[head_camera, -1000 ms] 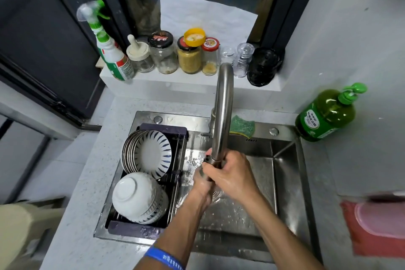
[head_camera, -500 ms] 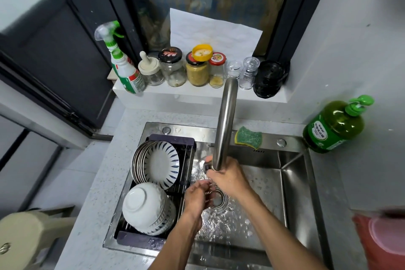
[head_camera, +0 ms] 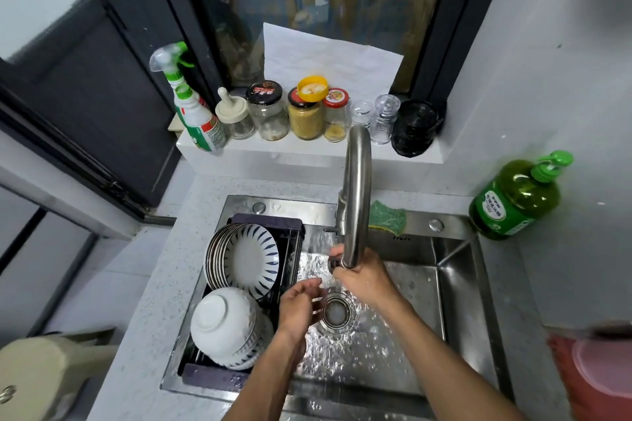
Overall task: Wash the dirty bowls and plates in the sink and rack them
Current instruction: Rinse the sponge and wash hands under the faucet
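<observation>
Seen from above, a steel sink point(head_camera: 458, 287) is set into a pale speckled bench point(head_camera: 150, 311). A pink and red object point(head_camera: 595, 366) at the right edge is cut off and blurred. The right hand point(head_camera: 366, 278) hides the faucet point(head_camera: 357, 195) nozzle it grips; running water blurs the space beneath. A dark rack point(head_camera: 290, 232) in the sink's left part holds striped plates point(head_camera: 244, 260) standing on edge and white bowls point(head_camera: 225, 325) stacked upside down in front of them. The left hand point(head_camera: 299, 304) is relaxed with fingers loosely spread, grasping nothing, beside the drain point(head_camera: 337, 313). Jars point(head_camera: 304, 116) line the window ledge; one holds yellow contents.
</observation>
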The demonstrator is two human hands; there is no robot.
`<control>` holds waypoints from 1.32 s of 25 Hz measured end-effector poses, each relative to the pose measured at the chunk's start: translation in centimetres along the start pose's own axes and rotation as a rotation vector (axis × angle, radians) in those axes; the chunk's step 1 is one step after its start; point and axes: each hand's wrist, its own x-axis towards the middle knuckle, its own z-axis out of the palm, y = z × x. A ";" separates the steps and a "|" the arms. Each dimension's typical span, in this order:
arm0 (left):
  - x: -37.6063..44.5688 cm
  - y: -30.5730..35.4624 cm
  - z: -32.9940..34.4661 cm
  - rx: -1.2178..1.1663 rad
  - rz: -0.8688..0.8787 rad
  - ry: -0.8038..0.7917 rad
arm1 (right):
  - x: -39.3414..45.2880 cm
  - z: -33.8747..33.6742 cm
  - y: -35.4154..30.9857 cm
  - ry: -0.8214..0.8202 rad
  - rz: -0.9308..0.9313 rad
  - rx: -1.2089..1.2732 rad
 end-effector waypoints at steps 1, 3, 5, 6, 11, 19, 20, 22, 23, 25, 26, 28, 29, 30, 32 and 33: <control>-0.1 0.0 0.0 0.005 -0.003 0.000 | 0.0 -0.1 0.2 -0.026 -0.008 -0.002; -0.5 0.1 -0.1 -0.002 0.001 -0.006 | 0.2 -0.3 1.3 0.019 -0.007 -0.002; -0.4 0.3 -0.1 0.031 0.008 0.004 | 0.1 -0.5 2.1 0.031 0.041 0.000; -0.6 0.3 -0.1 0.042 0.006 0.008 | -0.2 -0.5 2.5 -0.002 0.077 0.009; -0.8 -0.5 0.2 0.063 0.024 -0.015 | -1.2 -2.0 4.2 0.045 0.206 0.012; -0.5 -2.9 -0.4 0.071 0.017 -0.035 | -2.3 -7.0 6.6 -0.046 0.368 -0.093; -0.2 -3.4 -0.6 0.101 0.016 -0.024 | -2.4 -7.4 7.2 -0.064 0.392 -0.101; -0.6 -4.2 -1.0 0.163 0.031 -0.044 | -2.7 -8.0 8.1 -0.035 0.441 -0.125; -1.0 -4.5 -1.2 0.201 0.039 -0.075 | -3.0 -7.9 8.5 -0.065 0.466 -0.133; -1.8 -5.1 -2.0 0.239 0.015 -0.108 | -3.6 -7.6 9.1 -0.113 0.509 -0.133; -2.0 -5.4 -2.2 0.218 -0.014 -0.110 | -3.7 -7.7 9.3 -0.078 0.503 -0.134; -2.3 -5.3 -2.4 0.153 -0.043 -0.093 | -4.0 -7.6 9.7 -0.047 0.504 -0.085; -2.4 -5.1 -2.4 0.139 -0.041 -0.089 | -4.5 -7.1 9.7 -0.100 0.512 -0.038; -2.5 -4.9 -2.4 0.133 -0.037 -0.088 | -5.4 -6.3 9.7 -0.153 0.503 -0.006; -2.7 -4.8 -2.5 0.121 -0.018 -0.104 | -7.0 -3.8 9.7 -0.085 0.437 0.050; -2.9 -4.8 -2.7 0.116 -0.007 -0.119 | -7.8 -2.5 9.3 -0.019 0.394 0.074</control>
